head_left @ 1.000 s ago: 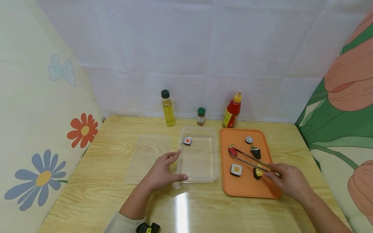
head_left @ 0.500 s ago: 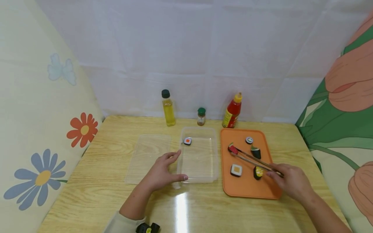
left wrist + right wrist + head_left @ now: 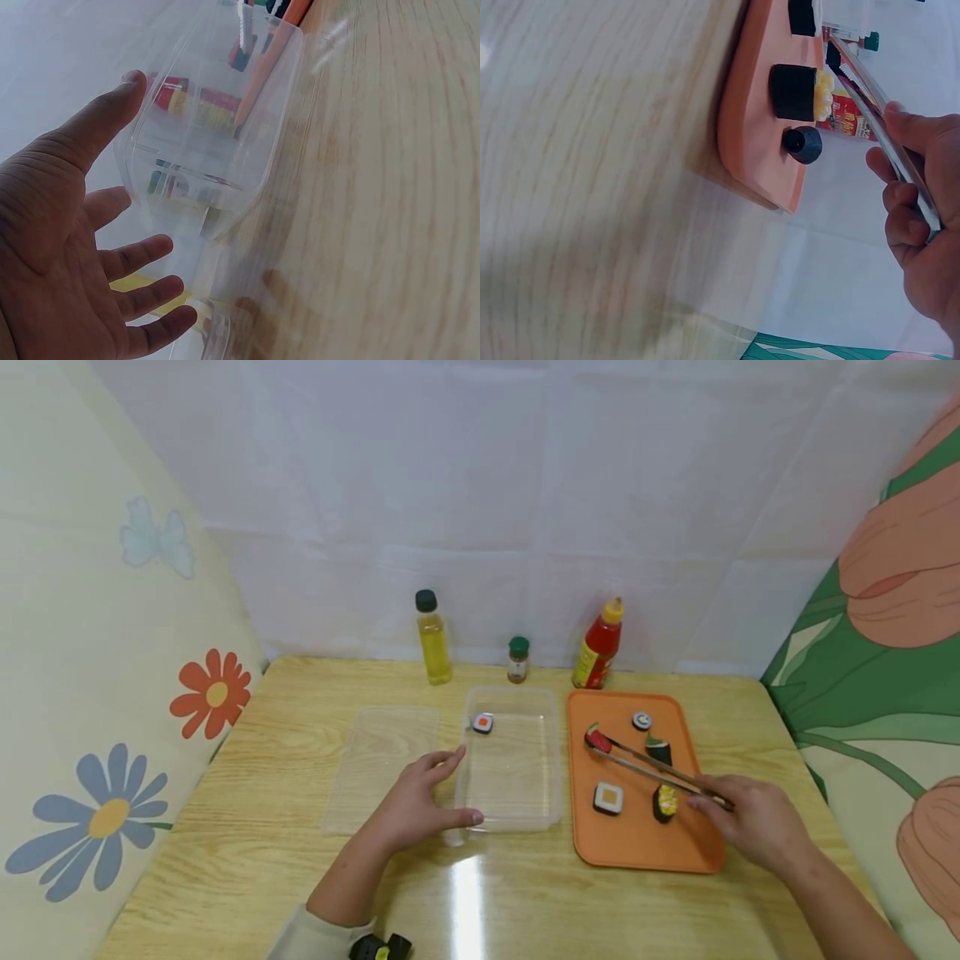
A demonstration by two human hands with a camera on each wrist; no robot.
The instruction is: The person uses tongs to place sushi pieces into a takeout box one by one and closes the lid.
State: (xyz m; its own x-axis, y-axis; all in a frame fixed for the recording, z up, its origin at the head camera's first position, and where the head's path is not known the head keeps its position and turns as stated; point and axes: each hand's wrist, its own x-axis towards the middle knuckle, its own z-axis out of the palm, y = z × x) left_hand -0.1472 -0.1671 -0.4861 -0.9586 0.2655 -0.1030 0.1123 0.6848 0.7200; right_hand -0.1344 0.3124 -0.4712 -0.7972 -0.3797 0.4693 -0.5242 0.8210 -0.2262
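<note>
The clear lid [image 3: 382, 760] lies on the wooden table [image 3: 300, 877]. The left hand [image 3: 416, 802], fingers straight, touches the near left corner of the clear container [image 3: 513, 814], which holds one sushi roll [image 3: 483, 722]. On the orange tray [image 3: 637, 852], the right hand [image 3: 757, 822] grips metal tongs [image 3: 652, 766]; their tips pinch the red sushi piece [image 3: 597, 740].

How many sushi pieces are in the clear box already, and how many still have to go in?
One sushi piece already sits in the clear box, which the left hand steadies. The right hand holds tongs whose tips pinch a red piece on the orange tray. Besides that one, four pieces are left on the tray. The lid lies beside the box, not yet on.
</note>
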